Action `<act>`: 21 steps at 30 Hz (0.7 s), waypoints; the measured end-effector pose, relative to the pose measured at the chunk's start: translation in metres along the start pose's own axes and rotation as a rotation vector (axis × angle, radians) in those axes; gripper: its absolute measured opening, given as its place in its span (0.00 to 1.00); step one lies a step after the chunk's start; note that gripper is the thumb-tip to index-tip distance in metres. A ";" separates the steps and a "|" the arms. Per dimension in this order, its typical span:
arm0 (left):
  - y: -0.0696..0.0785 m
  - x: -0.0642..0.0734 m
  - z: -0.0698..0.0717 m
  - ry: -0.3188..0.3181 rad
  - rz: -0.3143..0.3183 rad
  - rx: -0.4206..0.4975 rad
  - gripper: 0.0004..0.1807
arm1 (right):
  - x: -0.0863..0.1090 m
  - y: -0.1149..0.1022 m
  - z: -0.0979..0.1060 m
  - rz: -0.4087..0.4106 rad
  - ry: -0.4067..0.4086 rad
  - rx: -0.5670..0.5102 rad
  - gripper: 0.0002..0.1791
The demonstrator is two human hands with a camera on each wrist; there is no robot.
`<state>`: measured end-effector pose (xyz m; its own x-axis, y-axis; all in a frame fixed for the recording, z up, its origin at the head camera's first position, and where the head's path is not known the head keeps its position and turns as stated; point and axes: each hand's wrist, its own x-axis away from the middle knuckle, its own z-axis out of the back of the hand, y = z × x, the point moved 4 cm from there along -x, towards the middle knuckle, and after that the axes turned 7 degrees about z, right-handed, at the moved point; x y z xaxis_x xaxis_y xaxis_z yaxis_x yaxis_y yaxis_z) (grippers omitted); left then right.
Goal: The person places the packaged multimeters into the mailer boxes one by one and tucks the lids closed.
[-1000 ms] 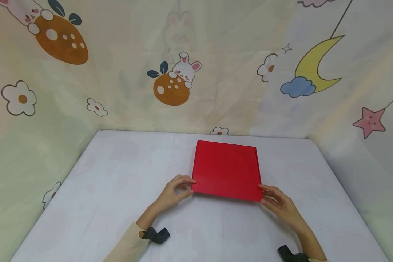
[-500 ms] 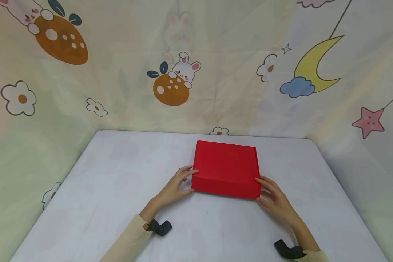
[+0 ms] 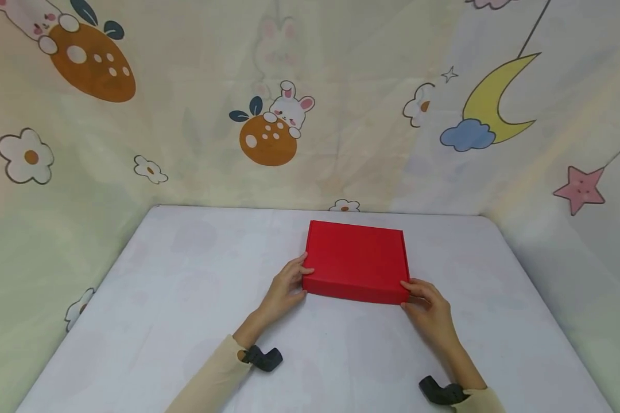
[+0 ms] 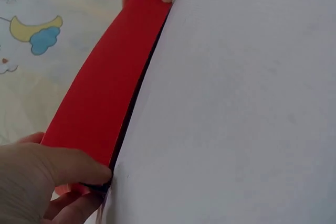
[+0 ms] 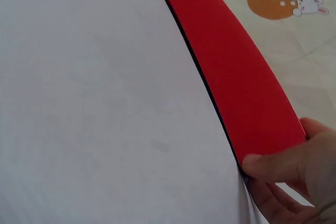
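Observation:
A flat red cardboard box (image 3: 356, 255) lies on the white table with its lid down and its front face toward me. At its front left corner my left hand (image 3: 284, 292) grips it, thumb low on the front and fingers along the side and top. My right hand (image 3: 433, 314) pinches the front right corner the same way. In the left wrist view the front panel (image 4: 105, 82) bows slightly, with a dark gap along its lower edge. The right wrist view shows the same gap beside the panel (image 5: 236, 72), near my right thumb (image 5: 257, 166). The box's inside is hidden.
The white tabletop (image 3: 186, 258) stretches around the box on all sides. A patterned cloth (image 3: 196, 115) with printed rabbits, flowers and a moon hangs behind and beside the table. Black wrist mounts (image 3: 263, 359) sit on both forearms.
The box's front flap has folded down from lying nearly level with the lid, so a front face now shows. Both hands have shifted slightly away from me with the front edge.

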<state>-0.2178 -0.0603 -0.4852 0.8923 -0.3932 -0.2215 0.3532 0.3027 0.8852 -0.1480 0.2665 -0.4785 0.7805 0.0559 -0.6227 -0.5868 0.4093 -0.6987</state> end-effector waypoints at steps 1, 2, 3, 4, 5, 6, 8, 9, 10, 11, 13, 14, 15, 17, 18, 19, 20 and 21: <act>0.001 0.000 -0.001 0.015 -0.008 -0.015 0.27 | 0.000 0.000 -0.001 0.000 0.015 0.005 0.30; 0.002 0.000 -0.001 0.030 -0.021 -0.030 0.27 | 0.000 -0.001 -0.001 -0.001 0.028 0.016 0.29; 0.003 0.000 -0.002 0.044 -0.029 -0.049 0.27 | 0.000 -0.001 -0.002 -0.001 0.038 0.022 0.29; 0.004 0.000 -0.002 0.060 -0.034 -0.066 0.26 | 0.000 -0.002 -0.003 -0.003 0.045 0.026 0.28; 0.005 0.000 -0.001 0.076 -0.045 -0.079 0.26 | 0.000 -0.002 -0.004 -0.003 0.048 0.032 0.28; 0.005 0.000 -0.002 0.088 -0.045 -0.090 0.26 | 0.000 -0.003 -0.005 -0.005 0.051 0.037 0.28; 0.004 -0.001 -0.002 0.104 -0.046 -0.101 0.25 | 0.000 -0.004 -0.005 -0.013 0.052 0.044 0.27; 0.004 -0.001 -0.002 0.106 -0.037 -0.107 0.25 | 0.000 -0.005 -0.005 -0.020 0.051 0.043 0.28; 0.003 -0.002 -0.002 0.105 -0.031 -0.111 0.25 | -0.001 -0.006 -0.005 -0.029 0.048 0.043 0.28; 0.003 -0.004 -0.003 0.098 -0.024 -0.118 0.26 | -0.002 -0.006 -0.004 -0.034 0.044 0.048 0.28; 0.004 -0.006 -0.004 0.070 -0.007 -0.137 0.26 | -0.005 -0.007 -0.001 -0.040 0.016 0.056 0.28; 0.005 -0.007 -0.003 0.050 0.007 -0.147 0.26 | -0.007 -0.008 0.000 -0.040 -0.009 0.064 0.28; 0.007 -0.007 -0.002 0.028 0.022 -0.169 0.26 | -0.009 -0.009 0.002 -0.043 -0.039 0.064 0.27; 0.012 -0.008 0.001 -0.014 0.061 -0.244 0.27 | -0.013 -0.010 0.006 -0.060 -0.121 0.068 0.24; 0.014 -0.008 0.004 -0.032 0.081 -0.289 0.29 | -0.015 -0.011 0.008 -0.080 -0.168 0.076 0.23; 0.017 -0.008 0.008 -0.047 0.104 -0.334 0.31 | -0.017 -0.013 0.011 -0.105 -0.214 0.094 0.22; 0.021 -0.008 0.012 -0.056 0.121 -0.380 0.35 | -0.019 -0.014 0.013 -0.133 -0.259 0.109 0.22; 0.025 -0.009 0.016 -0.059 0.133 -0.430 0.38 | -0.021 -0.015 0.016 -0.168 -0.300 0.124 0.22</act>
